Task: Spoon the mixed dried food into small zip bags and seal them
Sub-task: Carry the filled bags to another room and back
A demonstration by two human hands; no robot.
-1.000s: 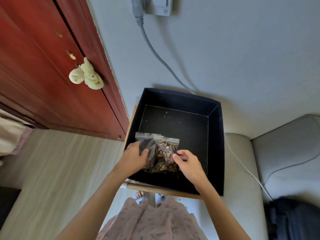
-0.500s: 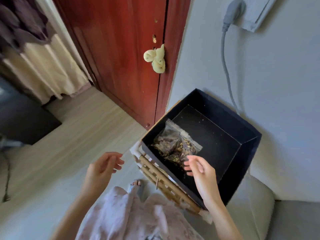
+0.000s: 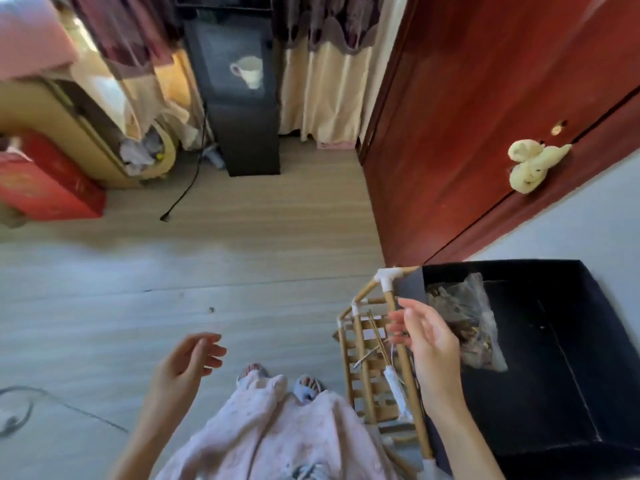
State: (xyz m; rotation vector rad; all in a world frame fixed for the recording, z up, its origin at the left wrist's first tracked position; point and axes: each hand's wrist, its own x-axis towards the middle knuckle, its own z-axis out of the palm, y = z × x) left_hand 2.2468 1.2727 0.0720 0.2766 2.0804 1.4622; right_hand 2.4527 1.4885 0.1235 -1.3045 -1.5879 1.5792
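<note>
The pale wood floor (image 3: 242,244) fills most of what is seen, running from the person's feet up to twelve o'clock, where a dark cabinet (image 3: 242,109) with a cup printed on its front stands against cream curtains (image 3: 315,91). At two o'clock a red door (image 3: 467,133) leans across the corner, a soft yellow toy (image 3: 530,164) hanging by its latch. At ten o'clock sits a red box (image 3: 38,181) on the floor.

Down at four o'clock a black open box (image 3: 554,375) rests on a bamboo rack (image 3: 370,358). Inside it, against the near left wall, lies the filled zip bag (image 3: 467,327), clear plastic packed with brown dried food; whether its strip is pressed closed I cannot tell.

The right hand (image 3: 429,344) hangs over the rack's edge just beside the bag, not touching it, fingers loosely spread and holding nothing. The left hand (image 3: 187,362) floats over the floor at seven o'clock, well apart from the box, palm turned inward, fingers relaxed and slightly curled, empty as well. Between the arms a pink patterned dress (image 3: 270,438) falls toward two slippered feet (image 3: 277,379).
</note>
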